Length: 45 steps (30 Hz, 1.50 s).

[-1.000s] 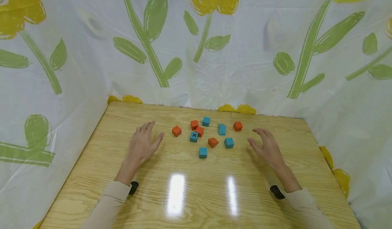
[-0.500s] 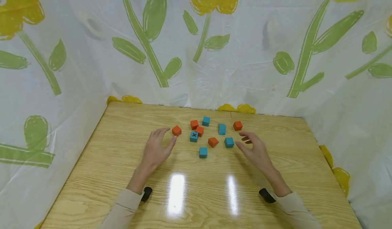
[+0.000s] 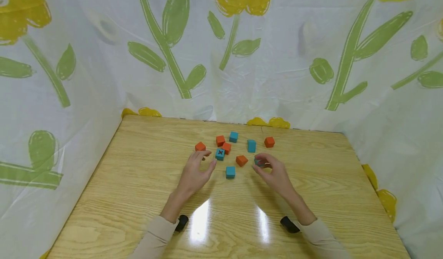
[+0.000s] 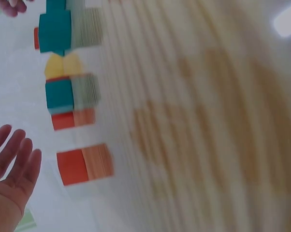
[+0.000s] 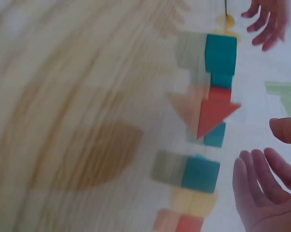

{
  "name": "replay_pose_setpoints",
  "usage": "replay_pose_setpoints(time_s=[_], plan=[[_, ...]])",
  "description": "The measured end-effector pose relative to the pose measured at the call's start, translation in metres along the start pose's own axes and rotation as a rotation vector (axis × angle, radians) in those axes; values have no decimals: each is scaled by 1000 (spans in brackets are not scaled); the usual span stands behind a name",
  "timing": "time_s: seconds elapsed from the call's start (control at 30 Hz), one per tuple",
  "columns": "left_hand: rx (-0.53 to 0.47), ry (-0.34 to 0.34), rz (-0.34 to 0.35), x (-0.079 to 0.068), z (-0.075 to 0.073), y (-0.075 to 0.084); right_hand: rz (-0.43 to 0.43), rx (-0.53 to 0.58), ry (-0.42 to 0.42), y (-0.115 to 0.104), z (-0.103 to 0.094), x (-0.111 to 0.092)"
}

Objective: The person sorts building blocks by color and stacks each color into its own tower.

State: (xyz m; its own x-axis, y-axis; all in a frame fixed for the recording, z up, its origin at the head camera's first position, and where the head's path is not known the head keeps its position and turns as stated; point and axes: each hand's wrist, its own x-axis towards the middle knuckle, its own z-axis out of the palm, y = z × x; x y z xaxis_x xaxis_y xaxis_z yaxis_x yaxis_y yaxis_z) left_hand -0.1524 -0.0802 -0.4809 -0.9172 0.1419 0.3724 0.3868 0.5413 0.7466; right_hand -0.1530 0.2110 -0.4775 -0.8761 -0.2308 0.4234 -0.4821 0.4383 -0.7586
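In the head view my left hand (image 3: pixel 195 174) hangs above the table, fingers spread from the thumb, holding nothing. Its fingertips are nearest to the leftmost red cube (image 3: pixel 200 146) and a blue block marked with a dark X (image 3: pixel 220 154). My right hand (image 3: pixel 275 174) curves above a blue cube (image 3: pixel 257 162) and partly hides it. In the right wrist view the fingers are apart from the blue cube (image 5: pixel 201 174). Between the hands lie a red wedge-shaped block (image 3: pixel 241 160) and another blue cube (image 3: pixel 230 172).
Behind them are two red cubes (image 3: pixel 220 140) close together, a blue cube (image 3: pixel 233 137), a blue block with a rounded top (image 3: pixel 251 146) and a red cube (image 3: pixel 269 142). The wooden table (image 3: pixel 138 201) meets a flowered cloth (image 3: pixel 277 78) at the back and sides.
Both hands have moved inward: the left one to the right, the right one to the left until it partly covers the right-hand blue cube. The blocks have stayed in place.
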Motion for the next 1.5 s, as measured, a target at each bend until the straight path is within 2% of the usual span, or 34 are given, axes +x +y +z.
replay_pose_setpoints(time_s=[0.27, 0.6, 0.77, 0.87, 1.1, 1.5], plan=[[-84, -82, 48, 0, 16, 10, 48, 45, -72, -7, 20, 0], [-174, -274, -79, -1, 26, 15, 76, 82, -179, -12, 41, 1], [-156, -338, -59, 0, 29, 15, 99, 72, -229, -12, 46, 2], [-149, -352, -47, 1, 30, 15, 112, 56, -256, -11, 49, 3], [-188, -353, -68, 2, 28, 13, 125, 66, -277, -9, 57, 6], [-269, -365, -89, -2, 13, 2, 136, 212, -303, -15, 73, 10]])
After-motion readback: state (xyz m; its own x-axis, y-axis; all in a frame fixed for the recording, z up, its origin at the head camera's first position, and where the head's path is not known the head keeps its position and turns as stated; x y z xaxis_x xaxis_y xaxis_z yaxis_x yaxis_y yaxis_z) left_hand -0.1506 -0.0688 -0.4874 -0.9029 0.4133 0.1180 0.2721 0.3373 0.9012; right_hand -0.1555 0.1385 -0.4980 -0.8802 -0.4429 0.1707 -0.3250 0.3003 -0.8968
